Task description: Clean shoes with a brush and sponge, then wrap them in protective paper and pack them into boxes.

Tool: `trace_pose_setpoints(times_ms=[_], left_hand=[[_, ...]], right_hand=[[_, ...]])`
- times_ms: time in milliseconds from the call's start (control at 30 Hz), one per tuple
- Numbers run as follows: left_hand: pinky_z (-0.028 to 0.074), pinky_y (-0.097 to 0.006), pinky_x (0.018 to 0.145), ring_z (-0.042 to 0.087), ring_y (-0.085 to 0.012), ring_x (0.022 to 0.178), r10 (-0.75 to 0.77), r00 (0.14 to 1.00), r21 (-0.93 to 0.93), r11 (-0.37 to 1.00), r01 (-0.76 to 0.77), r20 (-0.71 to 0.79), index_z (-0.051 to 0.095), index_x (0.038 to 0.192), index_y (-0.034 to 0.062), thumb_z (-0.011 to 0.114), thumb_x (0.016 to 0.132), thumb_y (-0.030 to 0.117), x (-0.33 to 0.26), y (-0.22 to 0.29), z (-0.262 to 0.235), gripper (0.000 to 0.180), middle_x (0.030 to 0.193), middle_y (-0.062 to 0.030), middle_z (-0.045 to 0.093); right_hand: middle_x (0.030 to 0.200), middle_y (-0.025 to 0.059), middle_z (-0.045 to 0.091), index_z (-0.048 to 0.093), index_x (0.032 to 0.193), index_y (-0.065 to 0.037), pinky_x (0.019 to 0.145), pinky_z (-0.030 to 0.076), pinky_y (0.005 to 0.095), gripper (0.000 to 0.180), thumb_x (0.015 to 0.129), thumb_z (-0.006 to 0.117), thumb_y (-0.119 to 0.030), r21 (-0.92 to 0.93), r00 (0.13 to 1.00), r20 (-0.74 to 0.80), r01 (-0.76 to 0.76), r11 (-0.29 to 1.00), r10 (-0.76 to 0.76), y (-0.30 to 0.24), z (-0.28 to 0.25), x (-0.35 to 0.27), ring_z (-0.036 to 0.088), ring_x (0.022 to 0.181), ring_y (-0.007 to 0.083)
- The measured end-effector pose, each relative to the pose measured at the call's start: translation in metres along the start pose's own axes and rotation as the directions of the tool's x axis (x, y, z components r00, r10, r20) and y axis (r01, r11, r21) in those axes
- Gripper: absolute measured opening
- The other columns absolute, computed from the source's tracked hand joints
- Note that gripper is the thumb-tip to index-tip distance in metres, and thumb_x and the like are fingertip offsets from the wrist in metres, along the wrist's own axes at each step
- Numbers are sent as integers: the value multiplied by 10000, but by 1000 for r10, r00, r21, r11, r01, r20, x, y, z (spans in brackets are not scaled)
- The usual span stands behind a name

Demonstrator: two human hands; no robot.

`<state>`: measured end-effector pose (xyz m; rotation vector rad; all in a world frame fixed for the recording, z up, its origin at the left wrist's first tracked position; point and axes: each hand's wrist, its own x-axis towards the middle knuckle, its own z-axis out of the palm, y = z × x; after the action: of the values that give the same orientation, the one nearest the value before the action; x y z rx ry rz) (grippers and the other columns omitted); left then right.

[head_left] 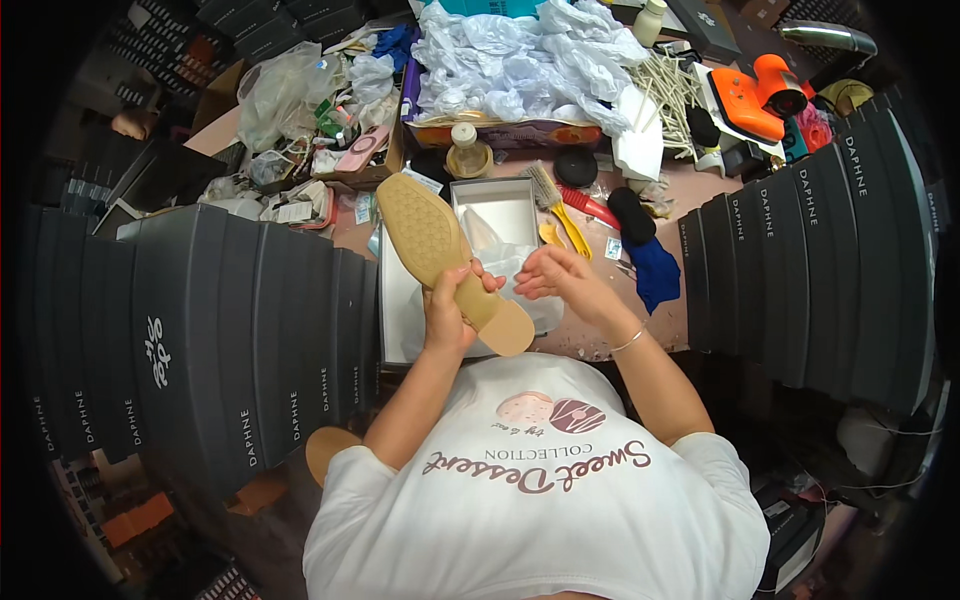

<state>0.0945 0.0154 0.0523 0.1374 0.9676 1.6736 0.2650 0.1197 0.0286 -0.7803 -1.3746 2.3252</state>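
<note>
Head view: the left hand [450, 308] has its fingers clamped around the narrow middle of a tan-soled shoe [418, 225], which is held up over the near edge of the desk [690, 195], toe to the upper left and heel to the lower right. Gripping it at the waist probably balances it and leaves most of the sole uncovered. The right hand [566, 286] is just beside the shoe, fingers loosely bent and parted, closed on nothing that shows. Behind, an open box [505, 196] with white wrapping [515, 262] lies within easy reach, presumably so that contents can pass in or out. A yellow-handled brush [570, 228] sits past it, likely kept handy. Dark boxes stand in tall rows at left [200, 330] and right [810, 270], perhaps stacked aside to free the middle. Their faces carry pale capital lettering, and one at left also bears looping white script. The white shirt [540, 530] has brown lettering, upside down here, beneath two round, dessert-like pictures.
</note>
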Motion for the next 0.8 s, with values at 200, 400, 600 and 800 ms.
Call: trace_pose_setpoints(times_ms=[200, 400, 600, 800], left_hand=[[469, -330, 872, 594, -212, 949, -49, 913, 644, 724, -246, 405, 572, 1133, -5, 679, 790, 283, -10, 22, 32, 460, 1057, -132, 614], [496, -312, 727, 614, -202, 805, 118, 919, 922, 44, -384, 377, 570, 1167, 4, 727, 780, 225, -21, 51, 17, 472, 890, -130, 623], [502, -389, 644, 639, -309, 703, -293, 844, 841, -178, -510, 450, 561, 1169, 46, 584, 882, 316, -28, -18, 49, 395, 784, -139, 647], [509, -446, 693, 652, -362, 783, -590, 767, 571, -550, -610, 251, 649, 919, 10, 480, 918, 386, 41, -77, 57, 412, 858, -183, 666]], right_hand=[[1020, 163, 600, 474, 1203, -24, 697, 521, 282, 525, 847, 620, -381, 477, 889, 455, -301, 826, 61, -8, 30, -30, 638, 801, 206], [1027, 154, 592, 486, 1173, 6, 684, 522, 278, 439, 863, 523, -303, 413, 995, 88, 7, 911, -47, -30, -30, -78, 623, 827, 181], [1056, 128, 592, 498, 1162, 22, 761, 521, 290, 396, 896, 434, -265, 373, 980, -137, 188, 908, -147, -18, -51, -106, 615, 884, 179], [887, 97, 502, 508, 1081, 33, 523, 419, 269, 528, 859, 412, -436, 592, 991, -99, 133, 795, -92, -2, -43, -98, 502, 672, 170]])
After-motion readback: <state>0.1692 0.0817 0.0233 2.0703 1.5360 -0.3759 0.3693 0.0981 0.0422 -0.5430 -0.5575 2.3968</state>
